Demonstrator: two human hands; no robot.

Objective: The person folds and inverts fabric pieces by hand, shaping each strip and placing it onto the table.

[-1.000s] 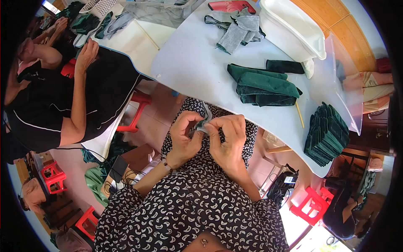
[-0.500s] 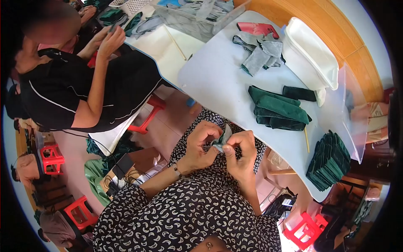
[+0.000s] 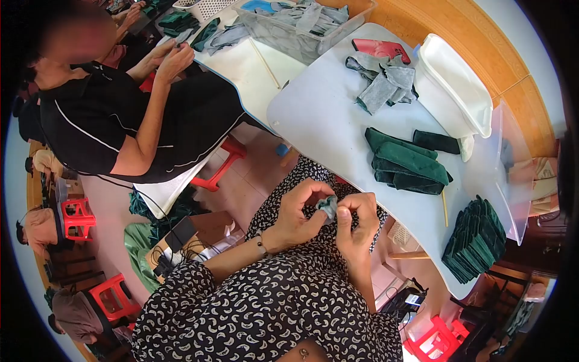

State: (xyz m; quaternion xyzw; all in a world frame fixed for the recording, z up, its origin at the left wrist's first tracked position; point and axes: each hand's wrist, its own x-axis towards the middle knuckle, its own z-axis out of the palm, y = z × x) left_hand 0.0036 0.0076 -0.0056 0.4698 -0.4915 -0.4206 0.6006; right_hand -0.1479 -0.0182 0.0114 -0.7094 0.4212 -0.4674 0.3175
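Over my lap, my left hand (image 3: 298,212) is closed on a small grey-green velvet piece (image 3: 327,206), bunched up between thumb and fingers with its grey backing outward. My right hand (image 3: 357,222) is closed in a pinch at the right edge of the same piece; its fingertips cover what they grip there. On the table beyond, dark green velvet strips (image 3: 404,160) lie in a loose pile. Grey-backed pieces (image 3: 386,84) are heaped farther back. A neat stack of green velvet pieces (image 3: 475,239) stands near the table's right corner.
A white plastic bin (image 3: 452,84) and a red phone-like object (image 3: 381,49) sit at the table's back. A thin stick (image 3: 445,208) lies near the stack. To the left, a co-worker (image 3: 120,120) handles cloth beside a clear tub (image 3: 313,39). Red stools (image 3: 114,300) stand on the floor.
The velvet piece has gone from a raised, pointed fold to a more bunched shape in my left fingers. My right hand has shifted slightly right and down. The whole view has moved a little.
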